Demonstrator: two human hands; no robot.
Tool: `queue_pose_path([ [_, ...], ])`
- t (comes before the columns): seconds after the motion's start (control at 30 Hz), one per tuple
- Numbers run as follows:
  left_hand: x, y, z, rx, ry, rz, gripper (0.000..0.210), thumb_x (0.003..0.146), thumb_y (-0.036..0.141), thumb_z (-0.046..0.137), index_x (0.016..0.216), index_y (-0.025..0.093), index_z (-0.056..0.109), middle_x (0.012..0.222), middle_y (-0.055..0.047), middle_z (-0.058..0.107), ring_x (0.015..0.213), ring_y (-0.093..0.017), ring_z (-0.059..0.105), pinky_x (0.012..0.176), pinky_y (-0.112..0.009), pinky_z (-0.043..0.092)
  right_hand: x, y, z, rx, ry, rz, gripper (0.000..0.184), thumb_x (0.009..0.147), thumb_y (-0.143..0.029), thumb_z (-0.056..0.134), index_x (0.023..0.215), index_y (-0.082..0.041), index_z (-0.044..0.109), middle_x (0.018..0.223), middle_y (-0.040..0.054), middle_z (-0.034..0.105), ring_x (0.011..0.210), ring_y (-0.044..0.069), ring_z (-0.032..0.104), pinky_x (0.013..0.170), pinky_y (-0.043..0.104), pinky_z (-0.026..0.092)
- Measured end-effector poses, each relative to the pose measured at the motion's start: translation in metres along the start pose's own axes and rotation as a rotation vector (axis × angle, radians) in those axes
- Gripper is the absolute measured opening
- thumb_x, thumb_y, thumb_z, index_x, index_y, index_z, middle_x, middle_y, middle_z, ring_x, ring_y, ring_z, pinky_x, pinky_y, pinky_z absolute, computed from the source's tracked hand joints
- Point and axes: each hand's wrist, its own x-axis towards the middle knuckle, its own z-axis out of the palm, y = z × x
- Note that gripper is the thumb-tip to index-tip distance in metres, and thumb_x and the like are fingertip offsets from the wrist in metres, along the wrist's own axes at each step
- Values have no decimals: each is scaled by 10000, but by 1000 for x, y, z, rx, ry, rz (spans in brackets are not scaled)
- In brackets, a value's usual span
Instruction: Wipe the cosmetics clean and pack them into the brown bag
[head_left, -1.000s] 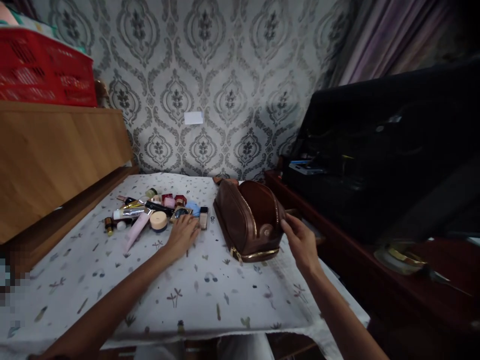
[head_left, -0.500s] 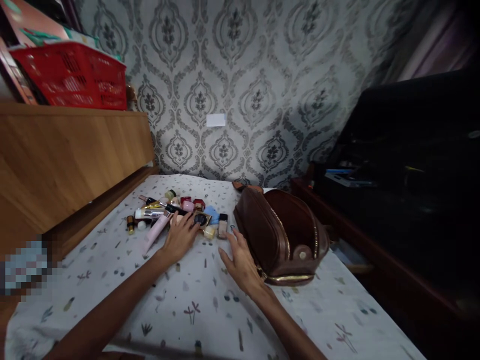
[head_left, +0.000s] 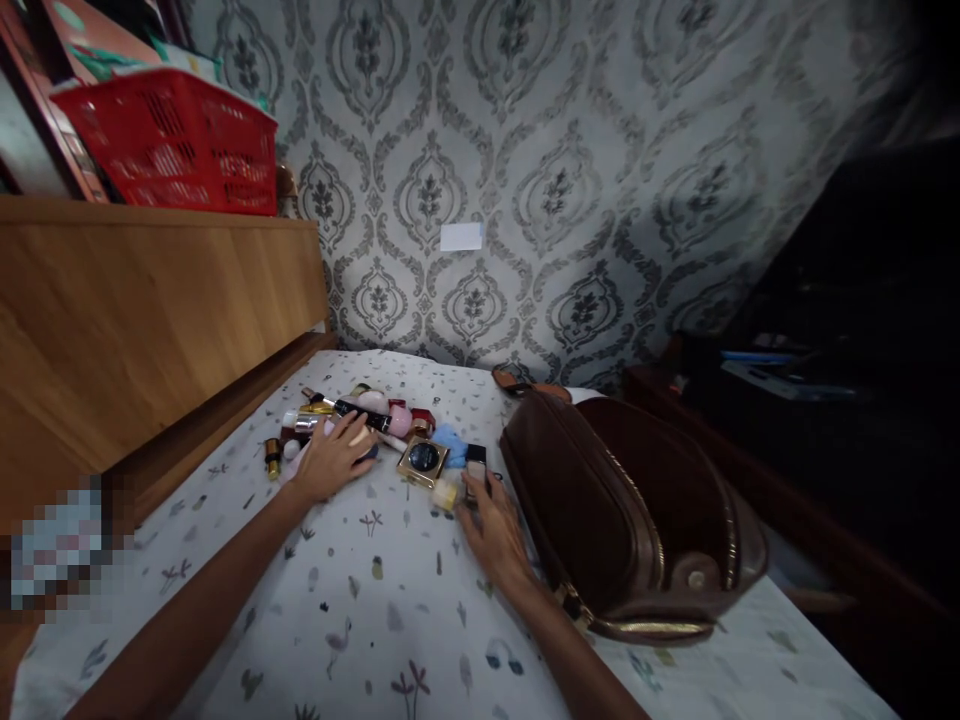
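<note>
My left hand point(head_left: 334, 462) lies with spread fingers over a pile of cosmetics, touching a black tube point(head_left: 364, 414) and a pale pink item partly hidden beneath it. My right hand point(head_left: 495, 530) is open, its fingertips at a small bottle with a black cap point(head_left: 475, 458); whether they press on it I cannot tell. Between my hands are a square gold compact point(head_left: 423, 460) and a small yellow jar point(head_left: 444, 495). A blue cloth-like item point(head_left: 451, 442) lies behind them. To the right, a brown leather toiletry bag point(head_left: 585, 510) stands unzipped.
The table has a white patterned cloth point(head_left: 375, 620). A wooden cabinet point(head_left: 165, 320) borders it on the left, with a red basket point(head_left: 180, 140) on top. A gold-and-black bottle point(head_left: 272, 458) stands at the pile's left edge. Dark furniture is on the right; wallpaper behind.
My left hand has moved left off the gold compact, uncovering it. My right hand has reached forward to the black-capped bottle. The view has shifted, and the bag appears farther right and larger.
</note>
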Motion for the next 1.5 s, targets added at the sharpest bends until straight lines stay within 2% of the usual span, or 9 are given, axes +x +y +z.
queue_pose_path([
  [0.3, 24, -45, 21, -12, 50, -249, 324, 960, 439, 518, 1149, 230, 678, 1398, -131, 594, 1307, -333, 506, 1026, -554, 409, 0, 7, 5, 9, 43, -6, 460, 916, -301, 489, 1354, -216, 598, 1466, 177, 464, 1335, 325, 500, 1090, 501, 437],
  [0.53, 37, -68, 28, 5, 42, -403, 345, 968, 464, 475, 1116, 227, 677, 1345, -125, 606, 1229, -331, 528, 971, -512, 440, 0, 11, 10, 20, 90, -19, 446, 907, -299, 500, 1337, -250, 608, 1450, 139, 488, 1323, 307, 510, 1086, 495, 445],
  [0.87, 57, -80, 34, 35, -21, -520, 381, 997, 454, 399, 1115, 226, 681, 1237, -157, 632, 1178, -338, 528, 954, -528, 422, 0, 8, 4, 52, 39, 9, 452, 914, -306, 487, 1349, -257, 599, 1474, 143, 474, 1353, 311, 484, 1096, 513, 432],
  [0.97, 68, -81, 37, 51, -21, -592, 403, 997, 467, 389, 1118, 212, 677, 1192, -171, 642, 1149, -350, 532, 931, -542, 430, 0, 6, 2, 59, 36, 21, 447, 913, -307, 495, 1345, -262, 602, 1471, 132, 474, 1349, 304, 489, 1100, 498, 431],
  [1.1, 82, -77, 39, 84, 2, -700, 470, 1004, 473, 331, 1180, 173, 648, 1237, -230, 600, 1153, -401, 517, 903, -605, 426, 0, 3, -3, 65, 21, 21, 443, 919, -305, 487, 1342, -247, 607, 1470, 142, 477, 1355, 309, 482, 1093, 490, 439],
  [1.17, 83, -72, 38, 79, -9, -672, 481, 1005, 463, 322, 1195, 159, 642, 1237, -240, 595, 1157, -405, 521, 922, -617, 413, 1, 1, -5, 70, 13, 22, 440, 920, -299, 487, 1337, -233, 611, 1465, 147, 479, 1356, 305, 480, 1101, 477, 433],
  [1.27, 73, -64, 35, 38, -67, -512, 431, 998, 433, 364, 1186, 181, 658, 1223, -202, 626, 1179, -371, 541, 1000, -596, 377, 2, -1, -7, 80, 2, 19, 434, 919, -283, 495, 1332, -221, 612, 1453, 146, 481, 1358, 300, 475, 1116, 461, 417],
  [1.33, 61, -61, 33, 14, -104, -406, 395, 992, 404, 389, 1210, 208, 654, 1286, -180, 620, 1264, -358, 505, 1058, -596, 333, 3, -2, -7, 89, 4, 18, 435, 916, -270, 498, 1334, -224, 608, 1454, 144, 476, 1358, 301, 469, 1111, 461, 420],
  [1.5, 41, -60, 21, -15, -136, -329, 436, 988, 312, 345, 1341, 177, 565, 1450, -210, 525, 1402, -385, 391, 1069, -716, 257, 3, -6, -8, 96, 19, 32, 432, 903, -238, 512, 1322, -209, 615, 1442, 152, 486, 1363, 308, 460, 1120, 467, 407],
])
